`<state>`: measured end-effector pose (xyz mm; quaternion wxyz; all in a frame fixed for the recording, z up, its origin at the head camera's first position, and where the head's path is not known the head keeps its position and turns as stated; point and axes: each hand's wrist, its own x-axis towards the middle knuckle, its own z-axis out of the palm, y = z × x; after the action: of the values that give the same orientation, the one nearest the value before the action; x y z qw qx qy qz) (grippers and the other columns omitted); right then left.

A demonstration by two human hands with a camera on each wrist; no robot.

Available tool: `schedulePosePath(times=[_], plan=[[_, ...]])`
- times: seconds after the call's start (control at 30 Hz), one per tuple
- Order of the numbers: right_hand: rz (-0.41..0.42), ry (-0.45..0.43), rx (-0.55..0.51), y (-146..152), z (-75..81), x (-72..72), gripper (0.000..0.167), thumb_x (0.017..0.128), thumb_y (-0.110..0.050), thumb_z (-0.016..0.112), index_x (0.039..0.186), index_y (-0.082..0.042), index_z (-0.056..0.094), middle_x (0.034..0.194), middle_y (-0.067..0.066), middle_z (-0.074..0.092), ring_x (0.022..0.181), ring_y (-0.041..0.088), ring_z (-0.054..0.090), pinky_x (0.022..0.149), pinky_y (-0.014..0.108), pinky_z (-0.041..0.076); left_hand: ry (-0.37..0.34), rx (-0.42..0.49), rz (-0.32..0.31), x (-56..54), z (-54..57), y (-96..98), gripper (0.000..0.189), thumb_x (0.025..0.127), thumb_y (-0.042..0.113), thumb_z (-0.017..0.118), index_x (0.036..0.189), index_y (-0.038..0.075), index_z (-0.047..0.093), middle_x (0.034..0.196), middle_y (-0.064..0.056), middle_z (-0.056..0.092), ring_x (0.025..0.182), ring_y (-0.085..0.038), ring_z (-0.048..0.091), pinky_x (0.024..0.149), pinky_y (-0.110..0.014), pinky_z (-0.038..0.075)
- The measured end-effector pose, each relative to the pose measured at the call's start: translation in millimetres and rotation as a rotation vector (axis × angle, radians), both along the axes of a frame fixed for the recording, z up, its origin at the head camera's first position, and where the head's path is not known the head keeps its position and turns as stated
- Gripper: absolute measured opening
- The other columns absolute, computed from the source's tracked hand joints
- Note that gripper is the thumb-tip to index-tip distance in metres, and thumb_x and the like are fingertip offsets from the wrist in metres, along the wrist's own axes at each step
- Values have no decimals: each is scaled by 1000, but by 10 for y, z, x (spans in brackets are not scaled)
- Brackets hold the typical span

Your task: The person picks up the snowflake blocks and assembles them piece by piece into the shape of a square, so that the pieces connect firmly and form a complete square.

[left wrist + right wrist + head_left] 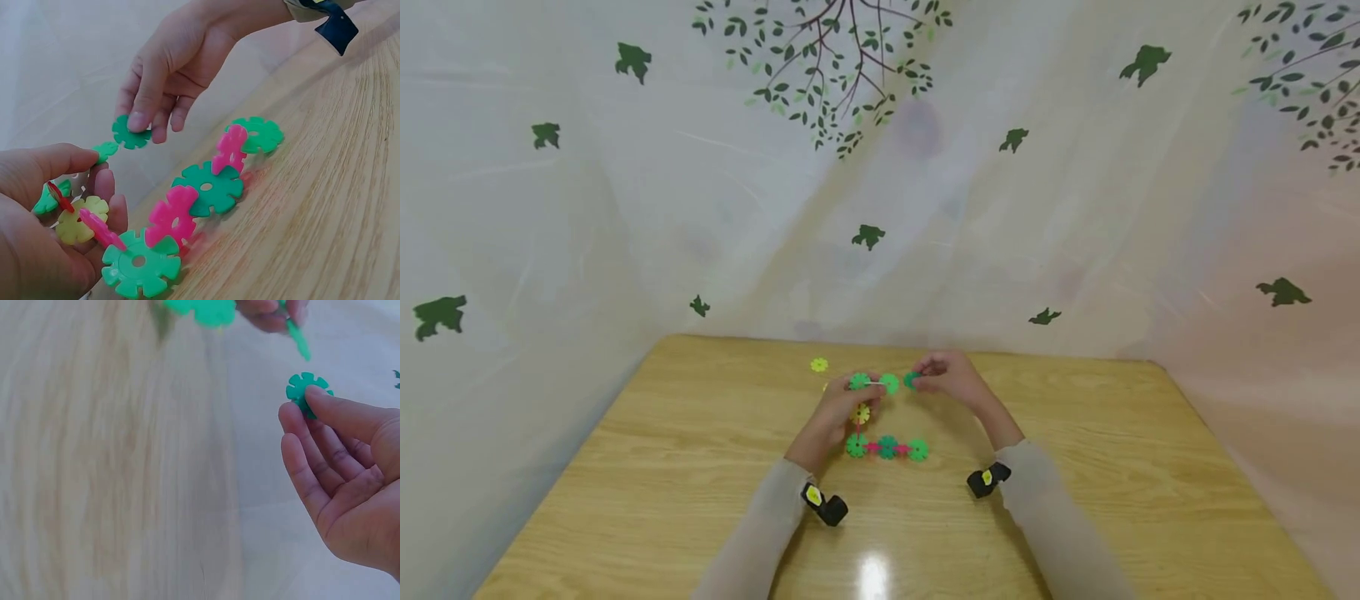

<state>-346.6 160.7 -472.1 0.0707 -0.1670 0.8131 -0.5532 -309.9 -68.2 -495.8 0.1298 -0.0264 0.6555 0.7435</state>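
My left hand grips one end of a chain of notched plastic flower discs, thumb on a green disc. From there the chain bends through a whitish link, another green disc, a red link and a yellow disc. A pink link joins a light green corner disc, where a row of pink and green discs runs off to the right. Between thumb and fingers, my right hand pinches a loose dark green flower disc. That disc is a short gap to the right of the chain's upper green end.
A loose yellow flower disc lies on the wooden table beyond my left hand, with a bit of another yellow piece by my fingers. A pale curtain with leaf prints hangs behind the table's far edge.
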Motion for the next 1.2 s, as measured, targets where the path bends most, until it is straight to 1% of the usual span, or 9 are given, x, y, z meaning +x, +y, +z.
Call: schedulePosePath(times=[0.07, 0.17, 0.4, 0.57, 0.77, 0.87, 1.0, 1.07, 1.2], plan=[[-19, 5, -25, -22, 30, 51, 20, 87, -1, 78, 102, 8, 71, 92, 12, 74, 79, 11, 69, 74, 27, 60, -5, 14, 17, -4, 0, 7, 25, 90, 15, 77, 113, 5, 70, 71, 3, 67, 59, -11, 58, 47, -24, 41], [-35, 17, -43, -52, 49, 94, 18, 86, -1, 79, 100, 8, 72, 92, 14, 75, 79, 10, 69, 73, 24, 59, -12, 29, 40, -7, -5, 18, 25, 90, 13, 78, 113, 4, 70, 74, 3, 71, 60, -10, 60, 47, -23, 42], [1, 50, -81, -86, 15, 94, 17, 86, 2, 78, 98, 11, 72, 94, 20, 75, 80, 8, 69, 73, 21, 58, -15, 48, 44, -18, -18, 35, 26, 90, 12, 78, 113, 3, 70, 74, 3, 72, 61, -10, 62, 50, -23, 46], [-2, 56, -90, -104, 7, 94, 15, 85, 1, 79, 96, 10, 72, 90, 14, 75, 78, 8, 69, 73, 21, 58, -14, 100, 50, -24, -6, 46, 27, 91, 4, 74, 114, -6, 65, 72, 3, 71, 64, -8, 65, 58, -20, 53], [9, 51, -94, -90, 11, 121, 11, 85, 2, 78, 92, 9, 73, 87, 7, 76, 77, 8, 70, 73, 23, 59, -18, 101, 28, -1, 9, 45, 28, 92, 1, 72, 116, -9, 63, 71, 4, 71, 66, -7, 68, 61, -20, 55], [31, 51, -86, -66, 19, 130, 10, 86, 0, 78, 92, 8, 74, 88, 7, 76, 79, 9, 71, 76, 29, 61, -16, 100, 17, 1, 0, 41, 29, 92, 2, 73, 117, -10, 63, 71, 4, 72, 66, -7, 68, 62, -20, 56], [54, 41, -84, -42, 36, 140, 12, 87, -2, 78, 91, 8, 73, 91, 12, 76, 81, 11, 72, 83, 46, 62, -14, 86, 17, -2, -4, 43, 30, 91, 4, 74, 117, -8, 66, 73, 3, 73, 67, -7, 69, 64, -21, 57], [55, 35, -94, -41, 31, 140, 11, 87, -1, 78, 91, 8, 73, 91, 16, 76, 82, 17, 74, 85, 52, 60, -15, 83, 20, -4, -3, 47, 30, 91, 4, 75, 117, -8, 66, 73, 3, 73, 67, -7, 70, 64, -21, 57], [52, 33, -99, -34, 11, 130, 13, 86, -2, 79, 91, 9, 74, 91, 20, 75, 84, 26, 75, 84, 53, 60, -17, 92, 20, -10, -11, 49, 31, 91, 3, 74, 118, -9, 65, 72, 3, 73, 67, -7, 70, 64, -21, 58]])
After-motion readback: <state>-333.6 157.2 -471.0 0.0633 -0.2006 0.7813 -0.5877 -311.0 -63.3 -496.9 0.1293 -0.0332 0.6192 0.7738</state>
